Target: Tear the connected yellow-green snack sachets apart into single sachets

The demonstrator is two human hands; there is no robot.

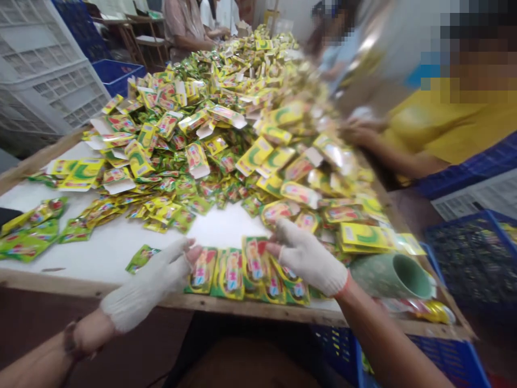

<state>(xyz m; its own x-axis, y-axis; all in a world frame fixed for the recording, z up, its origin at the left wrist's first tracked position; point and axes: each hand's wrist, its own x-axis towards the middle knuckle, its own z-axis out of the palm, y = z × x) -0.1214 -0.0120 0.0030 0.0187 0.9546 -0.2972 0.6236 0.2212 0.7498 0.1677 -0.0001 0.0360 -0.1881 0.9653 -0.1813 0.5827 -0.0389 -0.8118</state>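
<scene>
A row of small green-and-yellow sachets lies along the front edge of the table, overlapping toward the right. My left hand, in a white knit glove with bare fingertips, rests at the row's left end, fingers loosely apart by the leftmost sachet. At the right part of the row, my right hand, gloved likewise, has its thumb and fingers on an upper sachet that sits higher than its neighbours. Its grip is partly hidden. A single sachet lies beyond my left hand.
A large heap of yellow cartons and sachets covers the table. A green cup lies on its side at the right corner, beside a stack of flat cartons. White crates stand left, blue crates right. Co-workers sit along both sides.
</scene>
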